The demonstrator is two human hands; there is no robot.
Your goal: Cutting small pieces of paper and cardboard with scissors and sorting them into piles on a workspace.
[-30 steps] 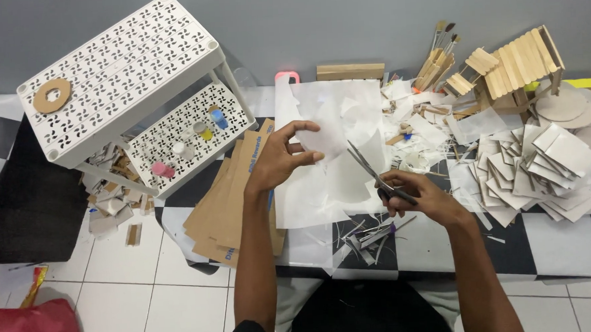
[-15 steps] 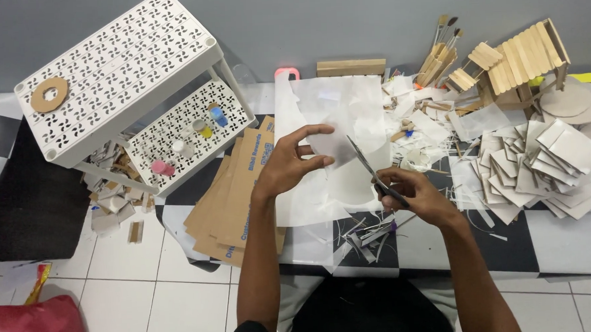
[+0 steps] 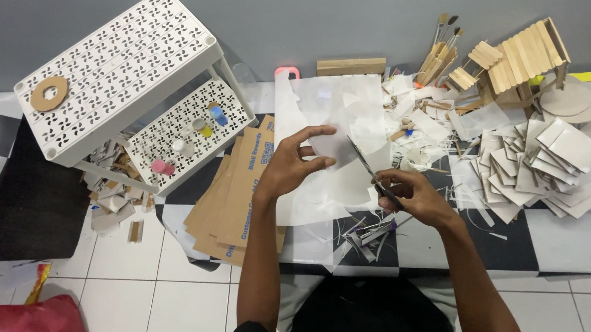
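Head view, looking straight down: the left hand [image 3: 294, 167] pinches a small translucent white sheet [image 3: 331, 146] between thumb and fingers, lifting it off the floor so its edge is free for the blades. The right hand [image 3: 413, 197] is curled tight through the handles of the scissors [image 3: 370, 173], blades angled up and to the left, their tips at the sheet's right edge — whether they are biting in yet I cannot tell. Under both hands lies a larger white sheet [image 3: 326, 105], thin and slightly crumpled, spread flat as a work surface. Left of it, flat brown cardboard panels [image 3: 234, 195] are fanned in a loose stack. To the right, a heap of cut white squares [image 3: 541, 165] — stiff-looking, overlapping. A perforated white plastic rack [image 3: 116, 81] stands tilted at far left.
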